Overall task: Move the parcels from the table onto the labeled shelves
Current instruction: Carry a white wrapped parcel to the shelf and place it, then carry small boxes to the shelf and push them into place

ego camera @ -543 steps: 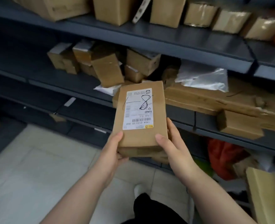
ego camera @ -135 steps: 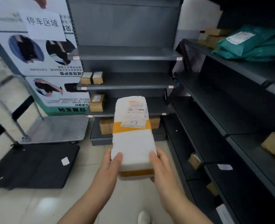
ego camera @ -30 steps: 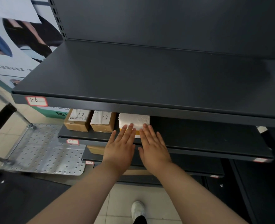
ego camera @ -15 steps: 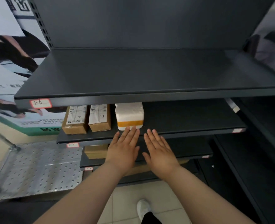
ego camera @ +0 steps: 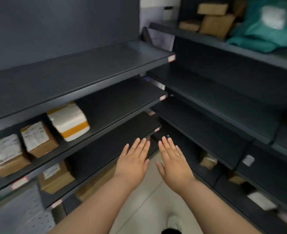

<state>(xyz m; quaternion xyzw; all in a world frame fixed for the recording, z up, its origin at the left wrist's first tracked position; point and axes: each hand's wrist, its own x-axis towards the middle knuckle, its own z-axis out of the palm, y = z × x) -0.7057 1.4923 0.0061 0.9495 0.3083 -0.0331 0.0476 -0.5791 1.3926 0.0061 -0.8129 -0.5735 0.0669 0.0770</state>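
The white parcel with orange tape bands [ego camera: 68,121] lies on the second dark shelf [ego camera: 119,105], to the right of two brown labelled boxes [ego camera: 38,138] [ego camera: 7,154]. Both my hands are empty, palms down with fingers straight, held side by side in front of the shelf unit. My left hand [ego camera: 133,162] is lower right of the white parcel and well apart from it. My right hand [ego camera: 174,162] hovers just beside it, over the floor near the corner of the shelves.
A brown box [ego camera: 55,176] sits on the shelf below. A second shelf unit [ego camera: 223,105] runs along the right, with small brown boxes [ego camera: 207,160] low down, and brown boxes [ego camera: 215,22] and a teal bag [ego camera: 264,26] on top. Shelf edges carry small labels [ego camera: 171,58].
The view has swung to the right. Both hands have drawn back from the white parcel, which stays on the shelf, and now hang further right in front of the corner.
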